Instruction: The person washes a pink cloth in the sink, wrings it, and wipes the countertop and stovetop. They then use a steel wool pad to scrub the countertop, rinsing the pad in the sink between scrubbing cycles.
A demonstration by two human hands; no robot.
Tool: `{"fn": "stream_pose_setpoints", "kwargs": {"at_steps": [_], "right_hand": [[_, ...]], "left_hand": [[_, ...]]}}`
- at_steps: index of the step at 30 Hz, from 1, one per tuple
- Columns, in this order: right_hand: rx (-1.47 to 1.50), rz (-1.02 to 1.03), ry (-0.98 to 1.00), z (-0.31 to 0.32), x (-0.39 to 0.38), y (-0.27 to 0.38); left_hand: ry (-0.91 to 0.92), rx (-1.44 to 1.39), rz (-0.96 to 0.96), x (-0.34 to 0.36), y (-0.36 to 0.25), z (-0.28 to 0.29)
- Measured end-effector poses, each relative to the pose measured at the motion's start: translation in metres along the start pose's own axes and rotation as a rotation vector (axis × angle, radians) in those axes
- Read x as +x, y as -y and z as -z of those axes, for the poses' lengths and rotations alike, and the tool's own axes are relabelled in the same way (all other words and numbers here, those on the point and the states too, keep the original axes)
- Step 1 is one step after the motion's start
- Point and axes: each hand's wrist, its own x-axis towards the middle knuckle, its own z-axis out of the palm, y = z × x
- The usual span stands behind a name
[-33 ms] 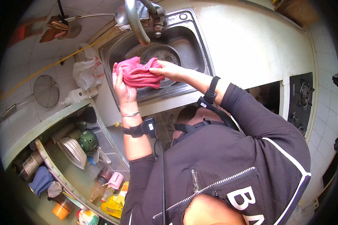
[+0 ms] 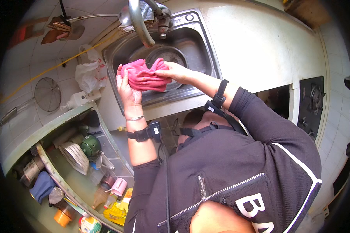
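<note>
A bunched pink cloth (image 2: 146, 77) with several folds hangs over the near part of the metal sink (image 2: 116, 54). My left hand (image 2: 127, 88) closes round its left side, fingers partly behind the fabric. On the right side, my right hand (image 2: 175, 72) pinches the cloth between thumb and fingers. The curved faucet spout (image 2: 138, 23) stands just beyond the cloth, and I cannot make out any water coming from it. Behind the cloth, a round basin (image 2: 182, 56) sits in the sink, partly hidden.
A pale countertop (image 2: 252, 46) runs right to a black gas stove (image 2: 311, 101). White plastic bags (image 2: 90, 72) and a white bottle (image 2: 79, 100) stand left of the sink. A corner shelf (image 2: 54, 171) at lower left holds a green pot (image 2: 90, 145) and several containers. A strainer (image 2: 48, 94) hangs on the wall.
The pink cloth and both hands have shifted very slightly to the right. Both hands keep their grip on it.
</note>
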Motion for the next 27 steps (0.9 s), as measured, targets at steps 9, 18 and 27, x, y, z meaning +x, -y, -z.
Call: {"fn": "stream_pose_setpoints", "kwargs": {"at_steps": [9,18,27], "right_hand": [[0.704,0.051,-0.089,0.024,-0.017,0.029],[0.849,0.122,-0.142,0.035,0.001,0.012],[-0.257,0.321,-0.766,-0.015,-0.009,-0.008]], "left_hand": [[-0.15,0.408,-0.076,-0.002,0.029,0.001],[0.494,1.164,0.033,0.002,0.047,0.004],[-0.017,0.103,0.266,0.033,0.08,0.024]]}}
